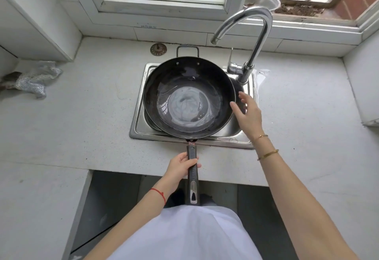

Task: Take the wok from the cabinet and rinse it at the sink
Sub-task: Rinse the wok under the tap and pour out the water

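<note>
Closest to the camera, the left hand point(181, 166) was wrapped around the long handle of the dark wok point(188, 97), which sat over the steel sink point(141, 128) holding a little water. Open and empty, the right hand point(247, 114) touched its rim beside the faucet point(254, 40).

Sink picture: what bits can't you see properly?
Head view only:
- Most of the sink basin and its drain: covered by the wok.
- Whether the tap is running: no stream is visible, though water lies in the wok.
- Whether the right hand touches the wok's rim: too close to tell.
- The cabinet below: cut off by the counter edge.
</note>
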A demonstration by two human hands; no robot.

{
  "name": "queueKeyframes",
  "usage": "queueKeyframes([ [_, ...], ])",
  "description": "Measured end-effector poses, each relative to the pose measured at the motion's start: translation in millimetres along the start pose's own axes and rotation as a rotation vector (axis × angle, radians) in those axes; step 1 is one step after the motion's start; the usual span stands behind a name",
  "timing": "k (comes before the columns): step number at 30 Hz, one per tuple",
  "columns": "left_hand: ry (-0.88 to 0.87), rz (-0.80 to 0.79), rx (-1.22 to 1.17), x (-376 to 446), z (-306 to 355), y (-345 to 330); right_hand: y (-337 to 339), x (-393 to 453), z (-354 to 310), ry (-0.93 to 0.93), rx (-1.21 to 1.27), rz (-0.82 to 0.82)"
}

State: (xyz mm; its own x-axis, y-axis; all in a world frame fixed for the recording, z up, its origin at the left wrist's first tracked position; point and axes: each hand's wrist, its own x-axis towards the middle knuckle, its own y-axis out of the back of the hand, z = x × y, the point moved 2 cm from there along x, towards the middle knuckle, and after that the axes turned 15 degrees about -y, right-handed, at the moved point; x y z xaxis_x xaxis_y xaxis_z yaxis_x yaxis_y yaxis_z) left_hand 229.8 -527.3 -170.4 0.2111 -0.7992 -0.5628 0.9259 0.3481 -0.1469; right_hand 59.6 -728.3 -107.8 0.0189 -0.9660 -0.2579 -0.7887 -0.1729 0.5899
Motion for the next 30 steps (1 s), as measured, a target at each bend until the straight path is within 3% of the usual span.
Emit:
queueKeyframes([
  [12, 0.03, 0.09, -0.015, 4.9, -6.7, -4.6, -14.9, 135.4, -83.9, 0.013, -0.149, -0.107],
  [25, 0.056, 0.07, -0.015, 4.9, -3.0, -2.4, -31.4, 154.6, -79.5, 0.042, -0.227, -0.238],
  [30, 0.051, 0.072, -0.01, 4.0, -0.9, -2.8, -32.9, 151.9, -75.8, 0.018, -0.152, -0.191],
])
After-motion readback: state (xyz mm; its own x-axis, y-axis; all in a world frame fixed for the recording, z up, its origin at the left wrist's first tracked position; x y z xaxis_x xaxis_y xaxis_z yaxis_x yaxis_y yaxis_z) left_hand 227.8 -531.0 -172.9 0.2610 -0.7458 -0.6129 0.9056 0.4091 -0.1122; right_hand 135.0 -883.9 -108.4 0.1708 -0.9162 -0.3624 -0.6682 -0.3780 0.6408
